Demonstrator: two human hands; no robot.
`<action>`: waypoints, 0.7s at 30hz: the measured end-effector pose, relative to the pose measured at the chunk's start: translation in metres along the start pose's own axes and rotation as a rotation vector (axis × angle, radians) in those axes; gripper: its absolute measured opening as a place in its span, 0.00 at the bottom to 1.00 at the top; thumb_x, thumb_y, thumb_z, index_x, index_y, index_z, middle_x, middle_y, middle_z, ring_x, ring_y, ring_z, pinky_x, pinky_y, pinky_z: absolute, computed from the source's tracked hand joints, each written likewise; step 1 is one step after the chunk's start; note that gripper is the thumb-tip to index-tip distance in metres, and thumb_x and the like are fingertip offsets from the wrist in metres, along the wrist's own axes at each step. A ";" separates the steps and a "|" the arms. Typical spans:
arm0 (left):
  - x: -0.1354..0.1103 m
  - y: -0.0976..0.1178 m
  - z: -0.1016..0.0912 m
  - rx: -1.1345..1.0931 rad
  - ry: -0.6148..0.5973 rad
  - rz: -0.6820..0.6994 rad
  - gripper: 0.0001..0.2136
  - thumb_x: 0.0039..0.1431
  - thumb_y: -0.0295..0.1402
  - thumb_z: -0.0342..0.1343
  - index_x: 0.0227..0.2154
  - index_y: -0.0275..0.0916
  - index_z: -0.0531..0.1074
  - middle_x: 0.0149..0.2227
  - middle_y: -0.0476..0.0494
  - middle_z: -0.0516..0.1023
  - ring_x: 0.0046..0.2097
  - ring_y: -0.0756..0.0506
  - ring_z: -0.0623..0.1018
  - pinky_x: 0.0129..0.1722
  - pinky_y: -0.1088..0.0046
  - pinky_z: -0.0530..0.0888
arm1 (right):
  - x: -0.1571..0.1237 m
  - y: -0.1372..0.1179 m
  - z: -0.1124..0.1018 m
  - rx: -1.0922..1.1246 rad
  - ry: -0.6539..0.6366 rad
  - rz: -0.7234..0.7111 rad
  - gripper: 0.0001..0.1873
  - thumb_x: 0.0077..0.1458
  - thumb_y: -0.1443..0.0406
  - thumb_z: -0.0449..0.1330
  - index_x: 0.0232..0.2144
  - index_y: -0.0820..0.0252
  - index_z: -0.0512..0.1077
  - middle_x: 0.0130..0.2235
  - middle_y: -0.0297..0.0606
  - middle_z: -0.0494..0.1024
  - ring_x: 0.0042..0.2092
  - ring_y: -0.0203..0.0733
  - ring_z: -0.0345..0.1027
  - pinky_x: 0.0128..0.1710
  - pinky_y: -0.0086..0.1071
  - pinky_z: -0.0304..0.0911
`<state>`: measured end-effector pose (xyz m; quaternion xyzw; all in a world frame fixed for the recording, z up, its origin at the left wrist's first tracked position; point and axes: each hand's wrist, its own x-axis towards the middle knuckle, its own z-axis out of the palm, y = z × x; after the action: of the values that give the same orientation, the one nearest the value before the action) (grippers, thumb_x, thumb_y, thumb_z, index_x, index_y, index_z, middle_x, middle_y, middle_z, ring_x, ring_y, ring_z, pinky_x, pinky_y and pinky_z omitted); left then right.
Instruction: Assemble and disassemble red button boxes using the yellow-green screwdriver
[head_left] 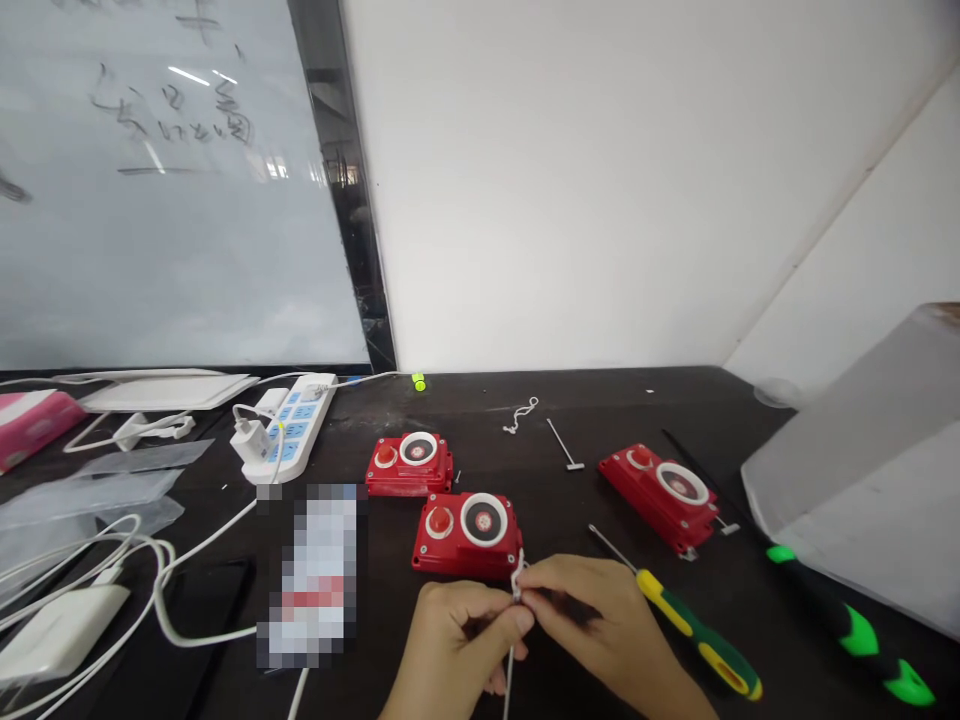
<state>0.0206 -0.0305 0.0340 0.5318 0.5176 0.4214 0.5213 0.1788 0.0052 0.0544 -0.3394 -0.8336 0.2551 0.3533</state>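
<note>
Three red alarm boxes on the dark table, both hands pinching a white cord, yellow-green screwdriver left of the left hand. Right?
Not quite: the head view shows the yellow-green screwdriver right of the right hand, not left of the left hand. The rest stands: three red alarm boxes on the dark table, both hands pinching a white cord.

A whiteboard (172, 270) with dark handwriting (176, 125) fills the upper left, catching small bright reflections (277, 168). A dark, glossy strip (341, 170) runs down its right edge. A plain white wall (562, 180) spans the top centre, meeting another pale wall (877, 210) at upper right. A dark table (615, 400) stretches across the bottom.
</note>
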 end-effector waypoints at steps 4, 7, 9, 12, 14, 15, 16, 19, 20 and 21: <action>0.000 -0.001 -0.001 0.036 -0.015 0.013 0.13 0.51 0.37 0.55 0.20 0.33 0.76 0.18 0.47 0.73 0.15 0.56 0.67 0.14 0.85 0.63 | 0.001 -0.003 -0.001 0.048 -0.069 0.066 0.06 0.52 0.68 0.56 0.30 0.61 0.74 0.29 0.37 0.77 0.30 0.34 0.70 0.28 0.24 0.61; 0.000 0.000 -0.005 0.114 -0.035 0.104 0.13 0.52 0.36 0.55 0.17 0.34 0.75 0.17 0.49 0.70 0.15 0.57 0.66 0.14 0.85 0.61 | 0.001 -0.005 -0.003 0.117 -0.094 0.161 0.06 0.51 0.67 0.57 0.28 0.61 0.74 0.28 0.37 0.75 0.27 0.33 0.66 0.24 0.24 0.58; 0.001 0.001 -0.009 0.233 -0.051 0.257 0.12 0.53 0.35 0.56 0.18 0.35 0.76 0.16 0.50 0.69 0.17 0.55 0.67 0.16 0.84 0.62 | 0.001 -0.006 -0.005 0.183 -0.119 0.217 0.06 0.50 0.66 0.58 0.27 0.61 0.74 0.29 0.37 0.75 0.26 0.32 0.64 0.24 0.25 0.57; 0.002 0.001 -0.015 0.405 -0.078 0.477 0.09 0.54 0.34 0.56 0.23 0.36 0.77 0.18 0.49 0.70 0.20 0.54 0.68 0.20 0.82 0.63 | 0.001 -0.009 -0.007 0.265 -0.164 0.247 0.06 0.49 0.66 0.59 0.28 0.61 0.76 0.30 0.37 0.74 0.27 0.32 0.64 0.25 0.25 0.57; 0.003 -0.001 -0.017 0.475 -0.079 0.545 0.09 0.55 0.34 0.56 0.25 0.37 0.77 0.20 0.48 0.71 0.21 0.53 0.69 0.21 0.82 0.63 | 0.001 -0.011 -0.008 0.262 -0.176 0.254 0.05 0.49 0.67 0.59 0.28 0.61 0.76 0.31 0.37 0.74 0.27 0.31 0.63 0.25 0.24 0.57; 0.003 -0.002 -0.018 0.509 -0.066 0.569 0.09 0.55 0.34 0.55 0.26 0.37 0.77 0.20 0.48 0.71 0.21 0.53 0.69 0.21 0.82 0.63 | 0.001 -0.012 -0.007 0.245 -0.167 0.258 0.05 0.49 0.68 0.59 0.28 0.61 0.76 0.30 0.36 0.74 0.26 0.30 0.62 0.24 0.24 0.57; 0.003 -0.003 -0.019 0.547 -0.044 0.595 0.09 0.56 0.35 0.55 0.26 0.37 0.76 0.20 0.48 0.71 0.21 0.53 0.69 0.21 0.82 0.63 | 0.001 -0.012 -0.007 0.223 -0.153 0.255 0.05 0.49 0.68 0.59 0.27 0.61 0.76 0.30 0.36 0.74 0.26 0.30 0.62 0.24 0.23 0.57; 0.003 -0.005 -0.020 0.652 0.018 0.699 0.09 0.57 0.36 0.54 0.26 0.37 0.75 0.19 0.50 0.70 0.21 0.53 0.68 0.21 0.81 0.63 | 0.000 -0.012 -0.005 0.167 -0.122 0.210 0.05 0.50 0.68 0.58 0.27 0.60 0.75 0.30 0.37 0.75 0.28 0.32 0.65 0.26 0.23 0.59; 0.002 -0.005 -0.021 0.672 0.022 0.724 0.09 0.57 0.36 0.54 0.27 0.38 0.75 0.19 0.50 0.70 0.21 0.53 0.68 0.21 0.81 0.63 | -0.001 -0.011 -0.005 0.154 -0.121 0.190 0.05 0.50 0.68 0.58 0.27 0.61 0.75 0.30 0.37 0.75 0.29 0.33 0.66 0.27 0.24 0.60; 0.002 -0.005 -0.021 0.684 0.020 0.738 0.09 0.57 0.36 0.53 0.27 0.38 0.75 0.19 0.50 0.70 0.21 0.53 0.69 0.21 0.81 0.64 | -0.002 -0.011 -0.005 0.143 -0.119 0.175 0.05 0.50 0.68 0.58 0.27 0.60 0.75 0.30 0.37 0.75 0.30 0.34 0.67 0.28 0.24 0.61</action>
<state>-0.0005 -0.0264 0.0311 0.8156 0.4084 0.3891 0.1285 0.1791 -0.0019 0.0638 -0.3689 -0.8001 0.3634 0.3027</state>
